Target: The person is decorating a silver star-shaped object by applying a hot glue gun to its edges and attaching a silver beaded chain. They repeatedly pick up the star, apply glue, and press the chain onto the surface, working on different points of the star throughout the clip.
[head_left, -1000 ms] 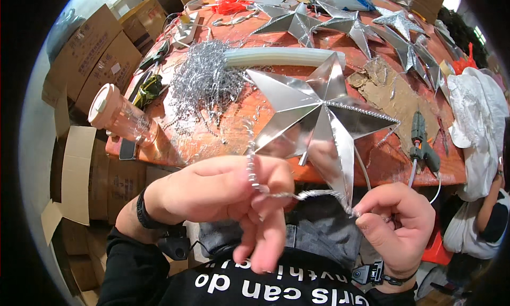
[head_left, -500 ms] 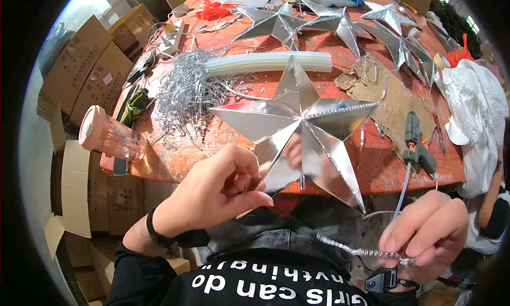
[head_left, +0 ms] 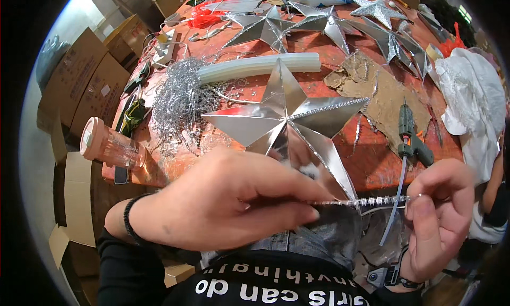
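Between my two hands a short strip of silver beaded trim is stretched level. My left hand pinches its left end between thumb and fingers. My right hand holds the other end in its fingertips. Just beyond the strip stands a large shiny silver star, partly covered by my left hand. Matching trim lies along the ridge of its upper right point. The trim's lower right background is crossed by a pale glue stick from a green glue gun on the table.
On the red table are a heap of silver tinsel, a bundle of translucent glue sticks, brown cardboard and several silver stars at the back. A pink cup stands at the left edge; white cloth hangs right.
My left hand has moved right and taken hold of the trim's free end. My right hand has risen, lifting the strip, which is now stretched out. The view has shifted slightly.
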Motion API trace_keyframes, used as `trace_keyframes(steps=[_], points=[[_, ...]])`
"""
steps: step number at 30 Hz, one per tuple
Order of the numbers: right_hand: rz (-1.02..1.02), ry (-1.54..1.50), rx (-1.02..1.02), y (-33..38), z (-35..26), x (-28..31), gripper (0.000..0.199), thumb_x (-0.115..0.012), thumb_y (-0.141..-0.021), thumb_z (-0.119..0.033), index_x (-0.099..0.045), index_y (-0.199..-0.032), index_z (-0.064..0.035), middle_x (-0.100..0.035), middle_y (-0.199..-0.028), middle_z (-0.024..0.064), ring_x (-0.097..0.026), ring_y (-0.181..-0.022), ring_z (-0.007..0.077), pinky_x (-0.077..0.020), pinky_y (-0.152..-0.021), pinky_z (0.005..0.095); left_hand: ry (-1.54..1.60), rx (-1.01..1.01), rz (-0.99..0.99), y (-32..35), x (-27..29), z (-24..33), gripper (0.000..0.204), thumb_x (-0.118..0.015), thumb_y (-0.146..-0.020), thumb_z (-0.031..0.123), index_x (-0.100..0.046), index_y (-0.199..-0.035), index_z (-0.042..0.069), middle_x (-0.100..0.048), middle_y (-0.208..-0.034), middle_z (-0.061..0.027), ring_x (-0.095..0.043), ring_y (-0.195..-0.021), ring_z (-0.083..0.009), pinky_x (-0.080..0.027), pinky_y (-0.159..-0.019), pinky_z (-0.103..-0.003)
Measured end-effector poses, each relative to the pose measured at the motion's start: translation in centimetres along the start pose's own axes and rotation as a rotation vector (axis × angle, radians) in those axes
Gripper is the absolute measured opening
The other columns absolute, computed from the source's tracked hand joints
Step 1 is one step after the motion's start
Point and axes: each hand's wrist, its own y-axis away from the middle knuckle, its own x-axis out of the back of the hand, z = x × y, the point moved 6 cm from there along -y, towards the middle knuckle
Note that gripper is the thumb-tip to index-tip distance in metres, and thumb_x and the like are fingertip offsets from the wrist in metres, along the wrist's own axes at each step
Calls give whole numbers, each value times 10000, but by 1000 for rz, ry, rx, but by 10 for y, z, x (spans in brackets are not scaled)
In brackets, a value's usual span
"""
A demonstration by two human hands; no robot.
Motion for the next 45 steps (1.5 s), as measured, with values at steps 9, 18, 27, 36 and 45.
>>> trace_keyframes(steps=[9, 18, 27, 36, 45], points=[[-418, 598, 294, -6, 1, 2, 209, -784, -622, -126, -687, -793, -55, -550, -595, 26, -486, -462, 189, -370, -447, 291, -31, 343, 15, -2, 27, -7, 91, -729, -736, 38, -678, -792, -12, -652, -740, -46, -567, -601, -61, -426, -524, -198], [-347, 300, 13, 8, 40, 15, 88, -628, -676, -81, -558, -641, -42, -530, -549, 41, -474, -455, 164, -338, -437, 277, 18, 503, 53, -12, 46, -36, 127, -709, -796, 67, -614, -801, -18, -593, -764, -8, -524, -703, -46, -429, -631, -201], [-531, 217, -131, 15, 38, 6, 45, -619, -729, 12, -578, -725, -6, -556, -645, 115, -551, -572, 250, -410, -535, 301, 282, 549, 81, -19, 44, -51, 186, -752, -760, 110, -606, -786, -2, -590, -765, -16, -518, -682, -56, -397, -606, -196], [-533, 148, -126, 16, 41, 7, 38, -586, -737, 27, -554, -737, 7, -536, -644, 121, -527, -551, 268, -406, -528, 322, 200, 622, 111, -27, 51, -52, 86, -691, -773, 41, -619, -799, 2, -617, -775, -9, -497, -622, -18, -358, -537, -158], [-528, 69, -54, 15, 42, 5, 53, -578, -728, 60, -549, -749, 20, -538, -649, 129, -523, -552, 274, -412, -527, 335, -175, 408, 155, -42, 45, -47, 126, -683, -767, 19, -558, -765, 41, -542, -719, 58, -438, -620, 21, -320, -524, -148]])
